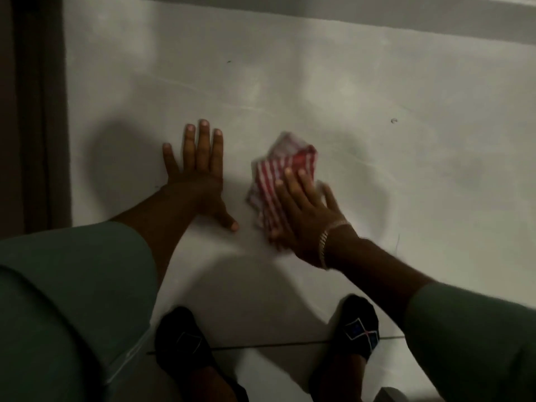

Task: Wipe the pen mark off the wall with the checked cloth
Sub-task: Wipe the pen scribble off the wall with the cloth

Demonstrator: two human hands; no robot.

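A red-and-white checked cloth [280,172] is bunched against the white wall [319,91] near the middle of the view. My right hand [304,216] presses flat on its lower part, fingers spread over the fabric, and looks blurred. My left hand [197,172] lies flat on the wall to the cloth's left, fingers apart, holding nothing. A thin dark pen line [397,242] shows on the wall to the right of my right wrist. Whatever is under the cloth is hidden.
A dark door frame [37,111] runs down the left edge. Small dark specks [394,121] dot the wall at the upper right. Below, my feet in black socks [361,326] stand on a pale tiled floor [261,367].
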